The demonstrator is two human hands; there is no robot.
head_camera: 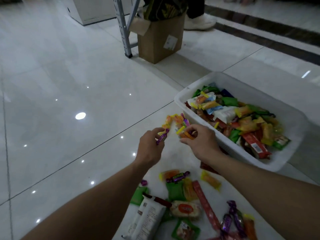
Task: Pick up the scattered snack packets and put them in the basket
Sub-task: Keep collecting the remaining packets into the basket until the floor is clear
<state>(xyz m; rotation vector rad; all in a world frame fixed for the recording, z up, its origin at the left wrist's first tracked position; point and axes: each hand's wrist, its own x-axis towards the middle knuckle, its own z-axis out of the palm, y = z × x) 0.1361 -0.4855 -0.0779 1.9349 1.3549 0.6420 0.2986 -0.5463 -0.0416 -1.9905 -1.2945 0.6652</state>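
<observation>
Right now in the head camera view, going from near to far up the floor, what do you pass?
White packet → green packet → left hand holding a purple candy → yellow and orange packets → cardboard box → white shoe.
</observation>
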